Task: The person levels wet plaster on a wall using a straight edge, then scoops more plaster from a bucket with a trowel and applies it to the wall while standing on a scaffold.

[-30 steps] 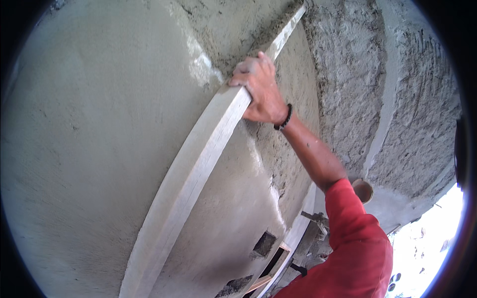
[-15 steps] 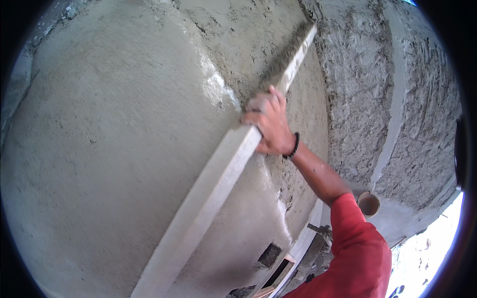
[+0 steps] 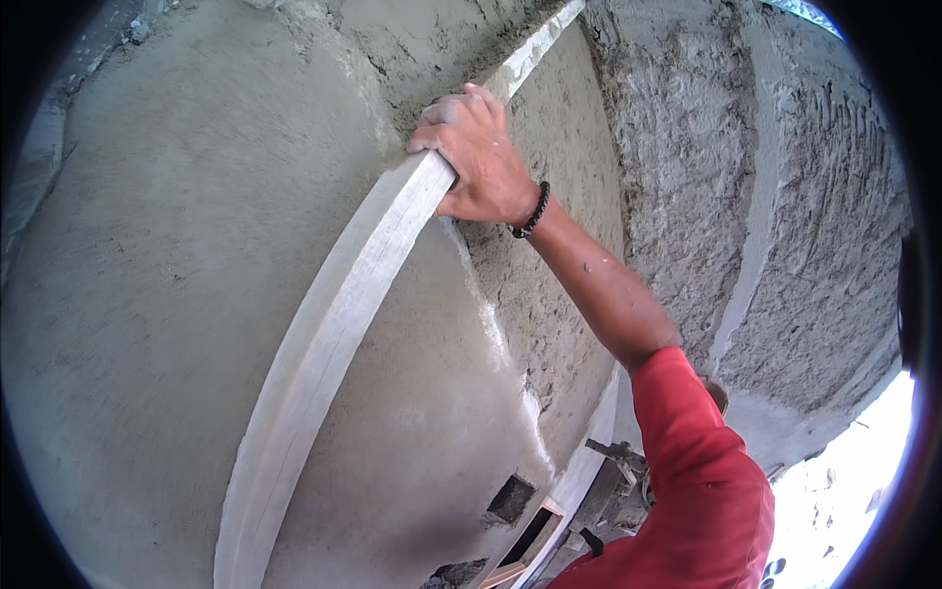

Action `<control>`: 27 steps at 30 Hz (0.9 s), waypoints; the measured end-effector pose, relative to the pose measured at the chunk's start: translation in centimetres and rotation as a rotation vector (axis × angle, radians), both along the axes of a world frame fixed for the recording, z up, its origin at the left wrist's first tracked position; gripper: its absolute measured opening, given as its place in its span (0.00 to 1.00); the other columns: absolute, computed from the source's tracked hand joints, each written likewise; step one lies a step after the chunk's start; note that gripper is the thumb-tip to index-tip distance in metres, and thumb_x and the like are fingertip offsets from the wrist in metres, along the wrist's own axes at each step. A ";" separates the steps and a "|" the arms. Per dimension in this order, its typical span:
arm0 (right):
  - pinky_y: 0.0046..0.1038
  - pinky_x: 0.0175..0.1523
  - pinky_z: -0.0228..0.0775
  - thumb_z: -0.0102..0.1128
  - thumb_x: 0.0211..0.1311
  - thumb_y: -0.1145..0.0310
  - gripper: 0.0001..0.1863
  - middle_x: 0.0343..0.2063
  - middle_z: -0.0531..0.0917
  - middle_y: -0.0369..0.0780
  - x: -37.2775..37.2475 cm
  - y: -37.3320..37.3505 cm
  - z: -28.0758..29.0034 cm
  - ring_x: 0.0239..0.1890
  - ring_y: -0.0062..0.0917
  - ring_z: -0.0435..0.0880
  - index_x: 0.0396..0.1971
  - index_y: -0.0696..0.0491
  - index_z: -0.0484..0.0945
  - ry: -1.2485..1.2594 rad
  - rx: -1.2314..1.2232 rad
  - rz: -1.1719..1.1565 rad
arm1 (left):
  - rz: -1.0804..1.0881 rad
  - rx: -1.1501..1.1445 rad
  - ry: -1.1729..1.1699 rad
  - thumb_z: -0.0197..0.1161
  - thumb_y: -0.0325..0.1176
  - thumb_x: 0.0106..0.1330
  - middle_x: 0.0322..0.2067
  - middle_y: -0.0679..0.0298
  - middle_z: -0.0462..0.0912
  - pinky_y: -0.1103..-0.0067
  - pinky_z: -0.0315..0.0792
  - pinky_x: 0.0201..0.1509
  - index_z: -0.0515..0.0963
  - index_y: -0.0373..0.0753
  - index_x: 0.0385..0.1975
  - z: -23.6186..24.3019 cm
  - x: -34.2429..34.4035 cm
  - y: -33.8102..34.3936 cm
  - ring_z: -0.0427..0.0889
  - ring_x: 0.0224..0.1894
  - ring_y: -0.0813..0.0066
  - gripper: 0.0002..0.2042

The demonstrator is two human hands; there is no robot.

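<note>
My right hand [image 3: 471, 152] is closed around a long pale straightedge [image 3: 339, 294], its fingers wrapped over one edge. The straightedge lies slantwise against a wall of wet grey plaster [image 3: 177, 265], from the lower left up to the upper right. Rough mortar [image 3: 417, 103] is gathered along its upper part, close to my fingers. A dark braided bracelet is on my wrist, and a red sleeve covers my upper arm. My left hand is not in view, and the lower end of the straightedge runs out of the picture.
Rougher plaster with a smooth pale vertical strip [image 3: 751, 245] covers the adjoining wall at right. Below are a square hole [image 3: 511, 499] in the wall and a wooden frame [image 3: 505, 572]. A round brown object [image 3: 718, 396] shows partly behind my sleeve. Bright daylight enters at lower right.
My right hand and the straightedge have moved up and to the left across the plaster. The straightedge stands steeper at its lower end. My grip on it is kept.
</note>
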State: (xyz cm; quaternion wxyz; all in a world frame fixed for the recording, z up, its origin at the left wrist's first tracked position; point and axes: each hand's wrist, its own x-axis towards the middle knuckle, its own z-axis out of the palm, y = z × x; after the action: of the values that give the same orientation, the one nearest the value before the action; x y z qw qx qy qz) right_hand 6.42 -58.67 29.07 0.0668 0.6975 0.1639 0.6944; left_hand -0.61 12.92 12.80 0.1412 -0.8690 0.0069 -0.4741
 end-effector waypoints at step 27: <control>0.47 0.65 0.49 0.69 0.41 0.42 0.31 0.40 0.74 0.37 0.7 -2.9 0.2 0.50 0.36 0.71 0.42 0.44 0.73 -0.062 -0.049 -0.042 | -0.337 0.062 -0.243 0.55 0.46 0.67 0.28 0.46 0.75 0.54 0.64 0.32 0.74 0.33 0.32 3.5 0.5 -3.5 0.72 0.29 0.41 0.18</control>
State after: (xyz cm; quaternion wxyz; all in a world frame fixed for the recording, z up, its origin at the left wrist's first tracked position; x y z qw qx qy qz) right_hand 7.17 -61.60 29.25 0.1037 0.6769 0.1639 0.7100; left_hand -0.08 9.42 16.34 0.0862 -0.7872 0.1495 -0.5921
